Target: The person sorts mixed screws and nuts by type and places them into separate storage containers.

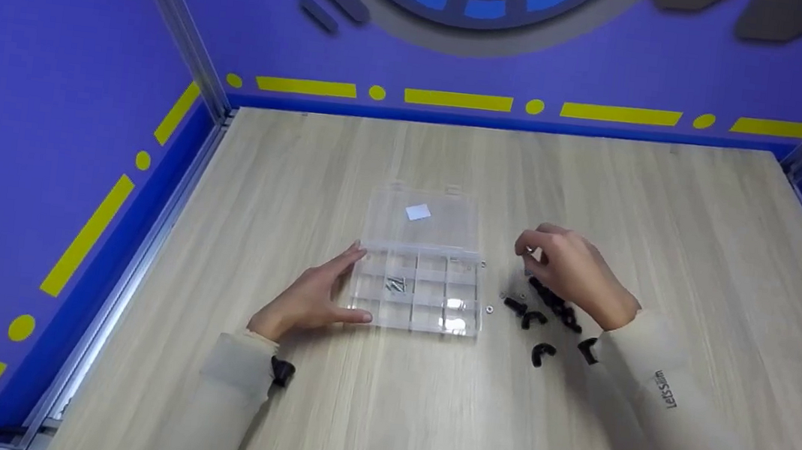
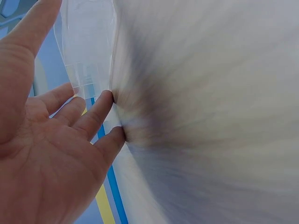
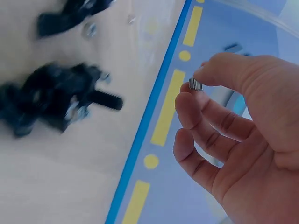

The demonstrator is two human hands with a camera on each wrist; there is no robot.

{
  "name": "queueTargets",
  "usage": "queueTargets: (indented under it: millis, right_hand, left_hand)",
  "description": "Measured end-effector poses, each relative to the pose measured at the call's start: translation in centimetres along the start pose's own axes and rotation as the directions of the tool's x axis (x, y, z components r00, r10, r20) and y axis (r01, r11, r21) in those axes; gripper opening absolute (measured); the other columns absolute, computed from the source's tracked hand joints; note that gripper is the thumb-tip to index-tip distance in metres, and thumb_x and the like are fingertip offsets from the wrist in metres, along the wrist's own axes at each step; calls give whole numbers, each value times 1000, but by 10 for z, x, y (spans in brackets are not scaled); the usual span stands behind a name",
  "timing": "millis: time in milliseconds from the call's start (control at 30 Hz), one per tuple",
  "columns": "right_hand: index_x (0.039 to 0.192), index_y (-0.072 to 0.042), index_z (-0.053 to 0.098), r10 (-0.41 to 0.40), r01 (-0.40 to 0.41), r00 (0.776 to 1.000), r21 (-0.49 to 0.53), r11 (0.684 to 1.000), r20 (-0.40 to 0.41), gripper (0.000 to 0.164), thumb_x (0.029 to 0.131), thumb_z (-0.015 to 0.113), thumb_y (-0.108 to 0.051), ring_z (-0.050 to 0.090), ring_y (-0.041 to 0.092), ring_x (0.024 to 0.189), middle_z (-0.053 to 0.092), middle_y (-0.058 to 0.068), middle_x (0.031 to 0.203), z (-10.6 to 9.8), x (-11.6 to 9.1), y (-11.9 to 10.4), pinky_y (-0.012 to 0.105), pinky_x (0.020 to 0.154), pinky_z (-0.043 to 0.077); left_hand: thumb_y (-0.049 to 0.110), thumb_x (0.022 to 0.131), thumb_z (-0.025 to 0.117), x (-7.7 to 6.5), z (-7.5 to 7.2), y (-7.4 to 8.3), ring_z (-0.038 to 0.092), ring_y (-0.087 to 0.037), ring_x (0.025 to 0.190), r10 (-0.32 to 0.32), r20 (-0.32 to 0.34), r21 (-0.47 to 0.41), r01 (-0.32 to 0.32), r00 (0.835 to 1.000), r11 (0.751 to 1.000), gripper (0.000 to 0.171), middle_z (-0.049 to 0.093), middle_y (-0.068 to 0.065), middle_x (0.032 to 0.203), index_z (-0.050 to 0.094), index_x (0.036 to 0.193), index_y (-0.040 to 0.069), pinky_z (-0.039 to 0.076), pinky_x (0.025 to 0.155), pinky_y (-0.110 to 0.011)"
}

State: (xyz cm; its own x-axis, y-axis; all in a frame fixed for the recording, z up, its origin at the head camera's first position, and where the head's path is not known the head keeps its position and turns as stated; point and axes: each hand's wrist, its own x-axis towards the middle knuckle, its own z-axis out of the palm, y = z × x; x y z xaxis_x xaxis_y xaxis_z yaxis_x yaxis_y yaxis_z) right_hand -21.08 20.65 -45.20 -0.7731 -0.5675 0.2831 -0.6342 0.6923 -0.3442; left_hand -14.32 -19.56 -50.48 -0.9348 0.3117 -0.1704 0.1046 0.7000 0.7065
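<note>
Right hand (image 1: pixel 568 268), right of centre, pinches small metal piece (image 3: pixel 195 84); likely pick-up step. Left hand (image 1: pixel 310 296), fingers spread, touches clear box (image 1: pixel 429 286) mid-frame. Next move probably needs steady pinch.

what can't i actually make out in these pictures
- Head: any writing on the white label, too small.
- Head: the exact count of black pieces, overlapping and partly covered by the right hand.
- Left wrist: the rest of the clear box, cut off by the top edge.
- Right wrist: part of the small metal piece, behind fingertips.
</note>
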Motion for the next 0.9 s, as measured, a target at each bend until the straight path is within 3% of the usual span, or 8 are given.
queueTargets:
  millis: [500,900]
  right_hand:
    - [98,-4,79,-144,143,989,39,989,32,13,90,73,4,72,24,89,74,6,98,12,28,-45,37,72,59]
    - [108,-2,79,-132,128,982,36,991,135,18,91,73,2,72,27,102,76,9,109,24,36,-54,40,85,61]
  left_hand:
    - [46,76,91,-1,-1,-1,20,-18,155,42,-2,-14,-42,999,999,111,15,5,171,28,164,19,20,126,-41]
    - [45,76,91,-1,0,-2,21,-18,155,40,-2,-26,-41,999,999,111,15,6,171,29,164,20,20,126,-42]
